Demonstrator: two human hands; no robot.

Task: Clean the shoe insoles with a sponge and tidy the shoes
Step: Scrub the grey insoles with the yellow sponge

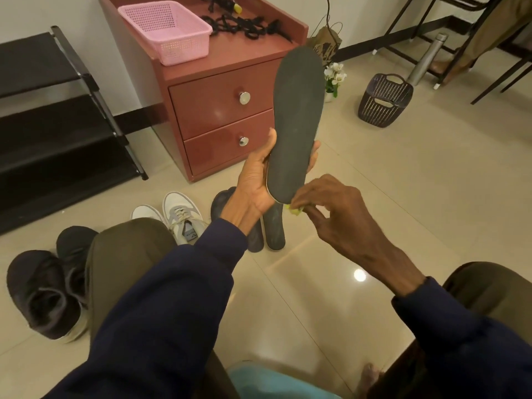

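Note:
My left hand [259, 180] grips a long dark grey insole [298, 116] near its heel and holds it upright, toe end up. My right hand [331, 214] pinches a small yellow sponge [294, 210] against the insole's heel end; most of the sponge is hidden under my fingers. Two more dark insoles [273, 231] lie on the floor below my left hand. A pair of white sneakers [180, 216] stands left of them, and a pair of black shoes [46, 289] sits further left beside my knee.
A red two-drawer cabinet [224, 110] stands behind, with a pink basket [167, 33] and black laces [244, 24] on top. A black shoe rack [57, 122] is at left. A dark woven basket [384, 100], a flower pot [334, 77] and chair legs are at right.

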